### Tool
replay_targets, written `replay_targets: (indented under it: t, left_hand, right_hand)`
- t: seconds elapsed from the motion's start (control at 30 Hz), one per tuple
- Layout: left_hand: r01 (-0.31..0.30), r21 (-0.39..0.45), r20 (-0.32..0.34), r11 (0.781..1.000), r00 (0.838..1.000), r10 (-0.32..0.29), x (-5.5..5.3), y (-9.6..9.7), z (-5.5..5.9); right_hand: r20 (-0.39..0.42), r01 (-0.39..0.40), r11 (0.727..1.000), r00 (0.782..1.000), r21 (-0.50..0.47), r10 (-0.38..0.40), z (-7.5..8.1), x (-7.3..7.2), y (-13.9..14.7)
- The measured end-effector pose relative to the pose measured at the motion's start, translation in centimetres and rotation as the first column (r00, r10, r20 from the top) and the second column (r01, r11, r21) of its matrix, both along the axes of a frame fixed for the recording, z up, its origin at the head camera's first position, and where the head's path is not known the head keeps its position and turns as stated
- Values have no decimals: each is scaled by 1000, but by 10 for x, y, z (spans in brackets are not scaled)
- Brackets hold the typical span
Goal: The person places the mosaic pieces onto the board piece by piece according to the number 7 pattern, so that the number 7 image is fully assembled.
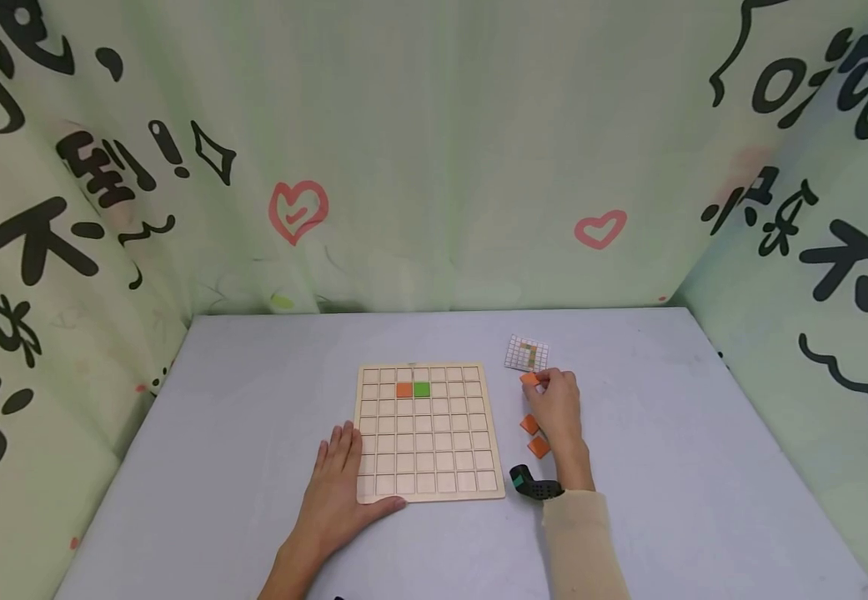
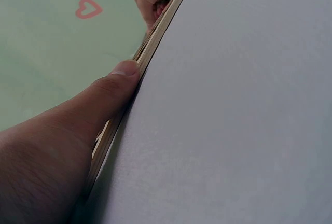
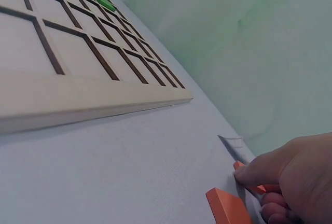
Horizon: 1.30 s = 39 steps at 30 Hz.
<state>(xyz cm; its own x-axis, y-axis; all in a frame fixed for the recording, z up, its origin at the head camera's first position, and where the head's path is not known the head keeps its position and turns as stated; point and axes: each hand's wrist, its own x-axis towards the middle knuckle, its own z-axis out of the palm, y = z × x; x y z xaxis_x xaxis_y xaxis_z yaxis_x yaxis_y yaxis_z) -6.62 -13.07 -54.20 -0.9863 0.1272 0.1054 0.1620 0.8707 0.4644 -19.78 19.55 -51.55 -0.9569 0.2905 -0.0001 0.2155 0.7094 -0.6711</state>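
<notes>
A wooden grid board [image 1: 434,498] lies on the table, with an orange tile [image 1: 403,390] and a green tile [image 1: 422,389] side by side in its second row. My left hand [image 1: 338,492] rests at the board's lower left corner, fingers straight along the left side and thumb against the front edge [image 2: 155,40]. To the right of the board, my right hand [image 1: 559,410] pinches a loose orange tile [image 1: 529,379] between thumb and fingers, low over the table. Two more orange tiles, a nearer one [image 1: 539,447] and a farther one [image 1: 529,424], lie beside that wrist.
Just beyond the right hand is a small gridded card [image 1: 521,348] printed with a coloured pattern. A black strap-like device [image 1: 534,485] sits at the right wrist. Printed curtains [image 1: 441,167] surround the white table [image 1: 253,375] at the back and sides.
</notes>
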Motion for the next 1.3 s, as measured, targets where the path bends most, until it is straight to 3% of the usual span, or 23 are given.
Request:
replay_targets:
  t: [0.47,0.83,1.3]
  left_hand:
    - [-5,13,46,1000,999,4,-1,1,0]
    - [-3,-2,38,1000,999,3,-1,0,-2]
    - [-7,-7,47,1000,999,7,-1,0,-1]
  right_hand:
    - [-96,-62,998,994,-28,59,-1,-1,2]
    - [-102,-88,992,992,-86,79,0,-2,-2]
    - [-113,-207,971,974,-118,194,4,-1,-33]
